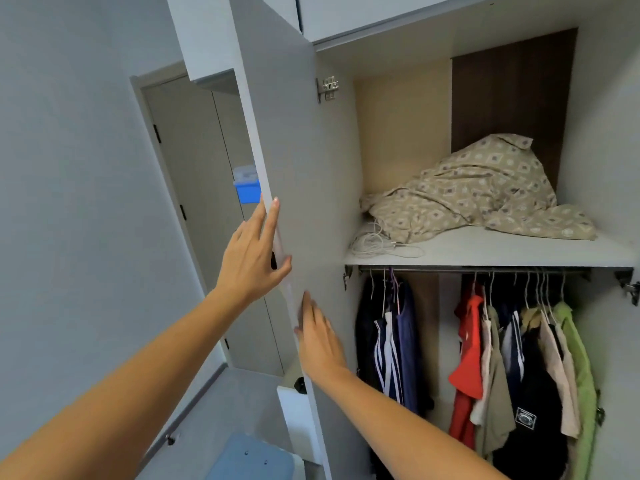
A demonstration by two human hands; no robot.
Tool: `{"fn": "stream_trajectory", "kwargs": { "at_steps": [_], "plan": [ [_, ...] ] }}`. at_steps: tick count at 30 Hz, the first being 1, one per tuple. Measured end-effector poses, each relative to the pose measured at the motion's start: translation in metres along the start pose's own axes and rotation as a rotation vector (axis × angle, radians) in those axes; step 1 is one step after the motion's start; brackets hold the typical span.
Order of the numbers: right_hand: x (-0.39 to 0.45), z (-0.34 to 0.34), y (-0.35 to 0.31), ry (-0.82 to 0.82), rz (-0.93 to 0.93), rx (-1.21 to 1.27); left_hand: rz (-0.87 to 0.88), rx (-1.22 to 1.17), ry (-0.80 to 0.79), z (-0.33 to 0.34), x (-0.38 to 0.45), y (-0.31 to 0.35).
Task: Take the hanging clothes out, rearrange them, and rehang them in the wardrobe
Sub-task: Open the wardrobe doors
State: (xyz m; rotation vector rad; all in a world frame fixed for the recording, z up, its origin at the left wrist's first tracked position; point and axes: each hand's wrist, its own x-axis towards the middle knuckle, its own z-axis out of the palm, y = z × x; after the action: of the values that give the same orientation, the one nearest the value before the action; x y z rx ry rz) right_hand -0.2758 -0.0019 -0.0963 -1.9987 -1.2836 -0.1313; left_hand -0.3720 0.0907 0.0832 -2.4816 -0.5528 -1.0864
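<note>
Wardrobe (602, 109) stood open. Upper shelf (485, 249) held a crumpled patterned cloth (485, 192) toward the right and a loose coil of white cable (375, 242) at its near left corner. Below the shelf, the rail (478, 270) carried the hanging clothes (485, 358) in two groups: dark and striped pieces at left, then a gap showing the back panel, then a tighter row at right with a red shirt (467, 355), khaki, black and beige pieces, and a green garment (578, 368) against the right wall.

The left door (311, 161) was swung out toward the viewer, its free edge facing the room. Beyond that edge: a closed room door (194, 188), a blue box (246, 188) partly hidden, and a blue stool (252, 459) on the floor near the door's foot.

Left hand (251, 258) wrapped the door's edge, fingers extended along the outer side, thumb across onto the inner face. Right hand (320, 337) lay flat on the door's inner face lower down, fingers straight and together, gripping nothing. No garment was in either hand; all remained on the rail
</note>
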Motion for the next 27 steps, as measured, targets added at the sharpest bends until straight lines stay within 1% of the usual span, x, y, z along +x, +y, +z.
{"fn": "stream_trajectory", "kwargs": {
  "at_steps": [4,7,10,13,16,18,22,24,27],
  "plan": [
    [0.014,0.020,-0.020,-0.019,-0.010,-0.023,-0.044,0.083,-0.083,-0.009,-0.005,-0.031],
    [0.014,0.029,-0.027,0.018,0.025,-0.010,-0.049,0.112,-0.124,-0.014,-0.004,-0.033],
    [0.008,0.028,-0.021,0.040,0.026,0.019,-0.061,0.137,-0.121,-0.012,-0.004,-0.021],
    [0.006,0.018,-0.008,0.006,-0.010,0.049,-0.080,0.204,-0.120,-0.011,-0.008,-0.008],
    [-0.002,0.007,0.008,-0.023,-0.028,0.037,-0.035,0.268,-0.056,-0.008,-0.019,0.008],
    [-0.012,0.000,0.022,-0.025,-0.011,0.020,0.046,0.241,-0.038,-0.001,-0.026,0.023],
    [-0.033,-0.025,0.057,0.009,0.054,-0.013,0.154,0.116,-0.101,0.022,-0.029,0.062],
    [-0.041,-0.042,0.080,0.030,0.084,-0.037,0.169,0.049,-0.137,0.037,-0.028,0.084],
    [-0.055,-0.066,0.118,0.045,0.152,-0.073,0.138,-0.051,-0.178,0.065,-0.024,0.118]
  ]
}}
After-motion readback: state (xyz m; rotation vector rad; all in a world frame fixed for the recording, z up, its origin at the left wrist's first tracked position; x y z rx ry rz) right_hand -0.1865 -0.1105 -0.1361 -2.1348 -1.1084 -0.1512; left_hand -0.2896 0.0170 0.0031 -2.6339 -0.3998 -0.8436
